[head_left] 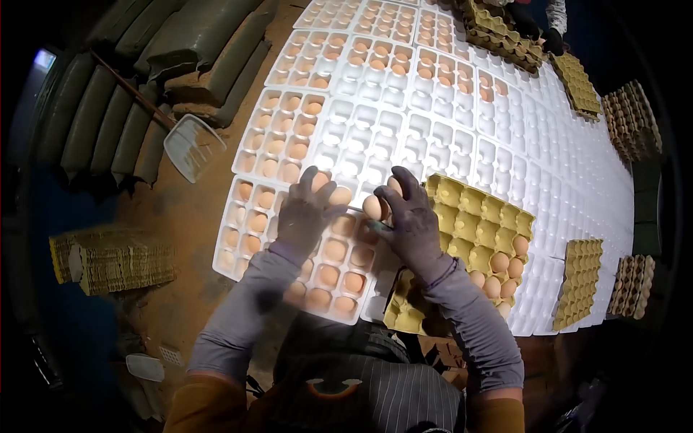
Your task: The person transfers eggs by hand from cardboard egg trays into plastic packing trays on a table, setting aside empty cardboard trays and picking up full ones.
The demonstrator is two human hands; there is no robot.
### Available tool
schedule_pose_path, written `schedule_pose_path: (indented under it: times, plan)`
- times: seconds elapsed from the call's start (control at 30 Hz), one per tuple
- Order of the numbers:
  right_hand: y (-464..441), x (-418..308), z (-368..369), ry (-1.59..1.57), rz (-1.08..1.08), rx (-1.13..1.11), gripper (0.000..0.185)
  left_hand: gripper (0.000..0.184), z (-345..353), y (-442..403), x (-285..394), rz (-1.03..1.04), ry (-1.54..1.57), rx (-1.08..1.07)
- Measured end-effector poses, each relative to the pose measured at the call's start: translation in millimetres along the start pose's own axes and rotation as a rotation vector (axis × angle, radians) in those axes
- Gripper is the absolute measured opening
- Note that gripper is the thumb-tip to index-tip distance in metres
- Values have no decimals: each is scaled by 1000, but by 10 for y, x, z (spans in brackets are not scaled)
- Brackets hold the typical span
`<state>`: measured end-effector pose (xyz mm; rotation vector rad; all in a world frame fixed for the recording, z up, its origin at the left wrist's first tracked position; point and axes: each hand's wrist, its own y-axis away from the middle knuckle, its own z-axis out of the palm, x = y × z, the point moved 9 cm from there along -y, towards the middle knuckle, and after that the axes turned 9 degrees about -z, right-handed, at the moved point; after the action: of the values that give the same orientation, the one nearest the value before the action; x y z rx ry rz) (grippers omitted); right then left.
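Both hands wear grey gloves. My left hand (304,213) is over the upper part of a white tray (350,315) of brown eggs, its fingers curled round an egg (320,181), with another egg (340,195) beside its fingertips. To the right, my right hand (409,220) holds eggs (375,208) between thumb and fingers; one more shows at its fingertips. Under and beyond my right wrist lies a yellow egg carton (462,213), with several eggs in its right part and empty cups in its upper left.
White trays (364,128) cover the table, some filled with eggs. Stacked cartons (632,119) stand at the right. Another person's gloved hand (553,42) is at the top right, by more cartons (505,40). Sacks (195,43) and a dustpan (193,148) are at the left.
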<state>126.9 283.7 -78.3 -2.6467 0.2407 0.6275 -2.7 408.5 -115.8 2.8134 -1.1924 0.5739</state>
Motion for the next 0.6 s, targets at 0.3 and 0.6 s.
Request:
schedule_pose_path:
  times: [0.3,0.6]
  plan:
    - [-501,678,854,83,342,-360,30,44,520,-837,52,147,144,-240]
    - [-916,1148,987,-27,302,193,40,54,774,-1104,-297,128,27,140]
